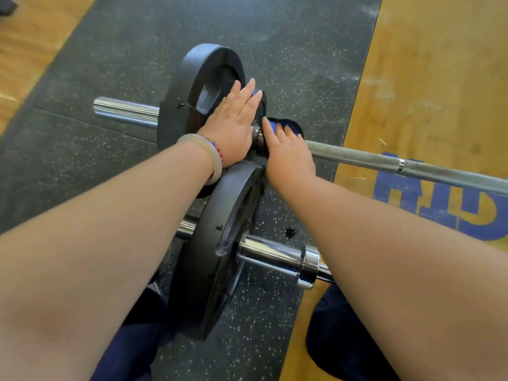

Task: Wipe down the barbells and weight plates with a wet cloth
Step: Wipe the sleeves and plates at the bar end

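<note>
Two barbells lie on a black speckled rubber mat [288, 50]. The far barbell [412, 167] carries a black weight plate [187, 86] with cut-out grips. My left hand [233, 125] lies flat with straight fingers on that plate's inner face. My right hand [288, 155] presses a blue cloth [275, 126] against the bar's collar right beside the plate, fingers spread over the cloth. The near barbell's black plate [220, 243] stands on edge between my forearms, with its chrome sleeve [275, 257] pointing right.
The wooden floor [439, 78] with blue painted lettering [439, 202] borders the mat on the right; more wood lies at the upper left. My knees in dark blue trousers [343, 339] are at the bottom of the view. The far bar's chrome sleeve end [123, 110] sticks out left.
</note>
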`<state>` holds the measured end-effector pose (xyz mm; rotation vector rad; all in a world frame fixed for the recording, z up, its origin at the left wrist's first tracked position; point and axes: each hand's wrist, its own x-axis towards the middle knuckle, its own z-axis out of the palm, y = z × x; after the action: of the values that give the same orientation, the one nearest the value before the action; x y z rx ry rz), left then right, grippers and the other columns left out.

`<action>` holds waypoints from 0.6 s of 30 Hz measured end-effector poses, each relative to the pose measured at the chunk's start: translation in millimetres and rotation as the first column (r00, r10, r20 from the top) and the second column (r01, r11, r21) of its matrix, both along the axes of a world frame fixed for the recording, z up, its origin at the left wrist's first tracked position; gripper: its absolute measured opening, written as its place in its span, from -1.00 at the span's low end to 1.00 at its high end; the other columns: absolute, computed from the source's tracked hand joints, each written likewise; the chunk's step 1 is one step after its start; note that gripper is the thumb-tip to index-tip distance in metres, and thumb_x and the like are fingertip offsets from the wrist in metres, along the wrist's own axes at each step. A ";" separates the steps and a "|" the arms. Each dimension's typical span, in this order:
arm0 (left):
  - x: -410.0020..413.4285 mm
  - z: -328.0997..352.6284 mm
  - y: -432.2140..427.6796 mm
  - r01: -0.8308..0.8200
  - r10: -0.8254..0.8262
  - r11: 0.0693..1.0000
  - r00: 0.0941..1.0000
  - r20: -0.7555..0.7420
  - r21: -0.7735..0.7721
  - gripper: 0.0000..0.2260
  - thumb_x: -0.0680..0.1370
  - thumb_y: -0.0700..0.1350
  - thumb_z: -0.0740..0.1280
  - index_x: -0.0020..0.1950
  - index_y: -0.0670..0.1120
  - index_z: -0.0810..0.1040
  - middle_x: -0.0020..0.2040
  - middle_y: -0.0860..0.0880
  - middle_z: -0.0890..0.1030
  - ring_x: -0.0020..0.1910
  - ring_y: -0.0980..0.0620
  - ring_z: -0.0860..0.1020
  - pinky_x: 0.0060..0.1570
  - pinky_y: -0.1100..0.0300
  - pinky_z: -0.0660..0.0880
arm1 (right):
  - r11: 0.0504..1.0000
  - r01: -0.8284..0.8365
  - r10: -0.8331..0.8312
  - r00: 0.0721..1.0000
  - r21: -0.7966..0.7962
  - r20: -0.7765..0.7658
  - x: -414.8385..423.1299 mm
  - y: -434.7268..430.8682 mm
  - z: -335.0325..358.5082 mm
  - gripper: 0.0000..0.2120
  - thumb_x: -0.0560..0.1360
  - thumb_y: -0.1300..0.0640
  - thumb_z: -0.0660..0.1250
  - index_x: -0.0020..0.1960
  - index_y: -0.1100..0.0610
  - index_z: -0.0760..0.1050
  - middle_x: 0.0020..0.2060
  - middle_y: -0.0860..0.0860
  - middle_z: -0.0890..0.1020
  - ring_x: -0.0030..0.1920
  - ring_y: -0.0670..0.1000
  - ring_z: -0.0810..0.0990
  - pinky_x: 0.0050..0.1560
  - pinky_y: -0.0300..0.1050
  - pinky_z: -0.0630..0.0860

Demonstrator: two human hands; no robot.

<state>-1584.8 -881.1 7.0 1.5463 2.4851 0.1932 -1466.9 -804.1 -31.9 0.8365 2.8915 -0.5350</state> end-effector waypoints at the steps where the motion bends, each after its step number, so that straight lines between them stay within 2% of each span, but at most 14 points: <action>1: -0.3 0.3 0.0 0.010 -0.010 1.000 1.000 0.008 0.001 -0.45 0.62 -0.22 0.11 0.56 -0.15 -0.05 0.57 -0.07 -0.12 0.54 -0.07 -0.17 0.48 0.07 -0.12 | 1.000 -0.001 0.001 1.000 0.001 -0.004 4.4 -7.2 -1.5 -0.28 0.55 0.28 0.12 0.56 0.06 -0.22 0.54 0.11 0.04 0.53 0.09 -0.05 0.51 -0.03 -0.11; 6: -0.6 -0.9 -1.4 0.009 -0.009 1.000 1.000 -0.007 -0.002 -0.45 0.63 -0.20 0.11 0.56 -0.16 -0.06 0.57 -0.08 -0.13 0.54 -0.07 -0.16 0.47 0.06 -0.09 | 0.995 -0.085 0.082 0.995 0.051 0.052 27.2 -16.9 -7.5 -0.28 0.56 0.32 0.08 0.55 0.05 -0.24 0.55 0.08 -0.06 0.54 0.05 -0.14 0.52 -0.04 -0.18; 8: -0.6 -1.2 -0.2 0.014 -0.013 1.000 1.000 -0.013 0.010 -0.45 0.63 -0.19 0.11 0.56 -0.16 -0.08 0.57 -0.08 -0.14 0.54 -0.06 -0.16 0.48 0.05 -0.09 | 0.992 -0.091 0.089 0.996 0.083 0.025 15.9 -4.1 -6.4 -0.27 0.55 0.28 0.13 0.56 0.05 -0.22 0.55 0.09 0.02 0.54 0.06 -0.07 0.52 -0.02 -0.11; 10: 0.7 0.1 -0.4 0.003 -0.003 1.000 1.000 0.004 0.000 -0.44 0.63 -0.19 0.11 0.56 -0.16 -0.09 0.57 -0.09 -0.16 0.54 -0.05 -0.17 0.48 0.06 -0.09 | 0.996 -0.070 0.070 0.998 0.054 0.003 4.3 3.9 -1.5 -0.25 0.54 0.26 0.18 0.56 0.06 -0.19 0.52 0.10 0.13 0.52 0.08 0.03 0.51 -0.01 -0.04; 12: 0.6 0.6 -0.5 -0.011 0.011 1.000 1.000 0.005 0.000 -0.44 0.63 -0.19 0.12 0.56 -0.16 -0.07 0.57 -0.10 -0.17 0.54 -0.04 -0.15 0.48 0.07 -0.08 | 0.998 -0.054 0.054 0.999 0.023 -0.005 2.8 3.0 -2.6 -0.24 0.53 0.28 0.18 0.56 0.05 -0.18 0.51 0.11 0.15 0.52 0.09 0.05 0.51 0.00 -0.04; 15: 1.8 2.8 0.6 0.003 -0.003 1.000 0.999 -0.050 0.012 -0.51 0.65 -0.14 0.09 0.56 -0.17 0.02 0.57 -0.12 -0.05 0.54 -0.05 -0.07 0.48 0.08 -0.03 | 0.996 -0.092 0.092 0.996 0.016 0.002 19.9 -5.7 -9.6 -0.24 0.53 0.30 0.16 0.56 0.00 -0.18 0.55 0.09 0.00 0.53 0.08 -0.06 0.52 -0.02 -0.08; 18: -0.1 2.2 -0.1 0.031 -0.029 0.999 0.991 -0.129 0.016 -0.55 0.67 -0.13 0.05 0.55 -0.17 0.06 0.56 -0.11 0.07 0.54 -0.06 0.00 0.49 0.08 0.01 | 0.993 -0.109 0.111 0.994 0.049 -0.021 16.6 -4.9 -12.1 -0.25 0.54 0.28 0.16 0.56 -0.02 -0.17 0.55 0.09 -0.04 0.53 0.08 -0.08 0.52 -0.02 -0.09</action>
<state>-1584.9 -881.3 9.2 1.6514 2.5619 0.1150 -1450.3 -809.0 -44.0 0.6757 2.9615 -0.4703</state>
